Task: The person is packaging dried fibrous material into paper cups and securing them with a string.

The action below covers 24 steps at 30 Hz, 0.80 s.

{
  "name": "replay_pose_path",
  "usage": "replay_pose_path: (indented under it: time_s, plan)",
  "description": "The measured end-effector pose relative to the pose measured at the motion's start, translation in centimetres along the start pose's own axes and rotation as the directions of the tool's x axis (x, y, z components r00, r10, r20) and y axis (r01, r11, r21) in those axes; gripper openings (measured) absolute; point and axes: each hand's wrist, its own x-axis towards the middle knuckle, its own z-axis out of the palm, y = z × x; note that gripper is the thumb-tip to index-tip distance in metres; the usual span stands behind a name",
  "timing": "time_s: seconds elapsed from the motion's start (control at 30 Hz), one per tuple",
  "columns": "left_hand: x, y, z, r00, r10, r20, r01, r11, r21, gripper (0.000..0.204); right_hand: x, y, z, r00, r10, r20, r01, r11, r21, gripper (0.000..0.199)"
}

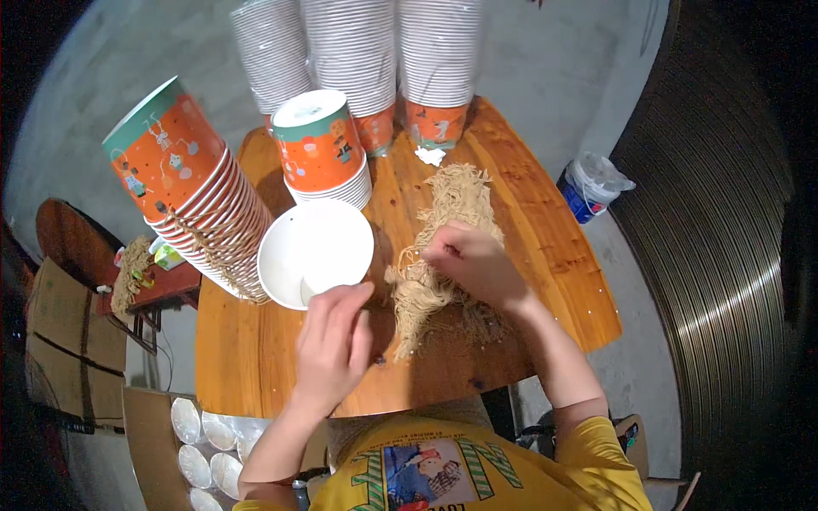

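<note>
A round white paper tub rests on the wooden table, its mouth tilted toward me. My left hand is beside its near rim, fingers bent and thumb apart, with nothing visible in it; whether the fingertips touch the rim I cannot tell. To the right lies a long, shaggy bundle of tan strands, frayed along its edges. My right hand is curled closed over the bundle's middle and appears to grip some strands. Its fingertips are partly hidden.
At left leans a tall stack of orange-and-green paper tubs, tan cord draped along it. A shorter tub stack stands behind the white tub. Tall wrapped stacks rise at the back, near crumpled white paper. A bucket stands right of the table.
</note>
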Motion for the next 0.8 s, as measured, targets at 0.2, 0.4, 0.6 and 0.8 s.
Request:
replay_pose_path:
  time_s: [0.2, 0.4, 0.6, 0.8]
  plan:
    - [3.5, 0.7, 2.6, 0.872, -0.400, 0.281, 0.486, 0.641, -0.594, 0.033, 0.1, -3.3, -1.6, 0.998, 0.054, 0.037, -0.064, 0.943, 0.327, 0.028]
    - [3.7, 1.1, 2.8, 0.626, -0.319, 0.711, 0.779, 0.278, -0.562, 0.018, 0.4, -3.9, -1.9, 0.991, 0.132, 0.021, -0.125, 0.861, 0.493, 0.029]
    - [1.2, 2.2, 2.7, 0.788, -0.400, 0.468, 0.616, 0.491, -0.616, 0.020, -0.4, -3.4, -1.5, 0.992, 0.118, 0.054, -0.128, 0.822, 0.554, 0.023]
    - [2.9, 4.0, 3.8, 0.709, -0.539, 0.454, 0.634, 0.206, -0.746, 0.019, -1.0, -3.2, 0.4, 0.993, 0.105, 0.052, -0.116, 0.804, 0.583, 0.014]
